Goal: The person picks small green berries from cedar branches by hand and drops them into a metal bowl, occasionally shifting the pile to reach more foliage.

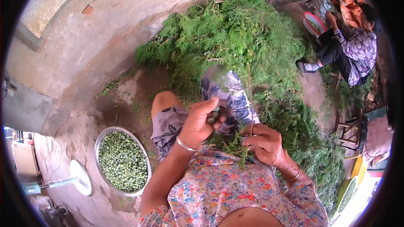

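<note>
Closest to the camera, one floral blouse (214,185), with two forearms reaching forward from its sleeves and two bangles worn, one to a wrist: a silver bangle (185,144) on the left, a gold bangle (294,174) on the right. Curled around a few green berries (213,117), the left hand (198,120), raised above the lap, thumb and fingers bent over a number too hidden to count. Clamped at the fingertips on one leafy sprig (243,155), the right hand (266,144), near the left but apart from it; seen with one thin stem running up from the fingers and green leaves hanging over the blouse. Bent beyond the hands, two legs in patterned cloth (172,128), one knee bare, one covered.

Set on the ground to the left, one metal basin (97,155), holding a berry heap (122,162) too many to count, near one white stand (80,178) with a round base. Piled ahead and down the right side, green branches (235,29), too tangled to number. Seated at upper right, one other person (357,54) in a patterned top and dark trousers, beside one red basin (312,15) and near one orange sack (350,6).
</note>
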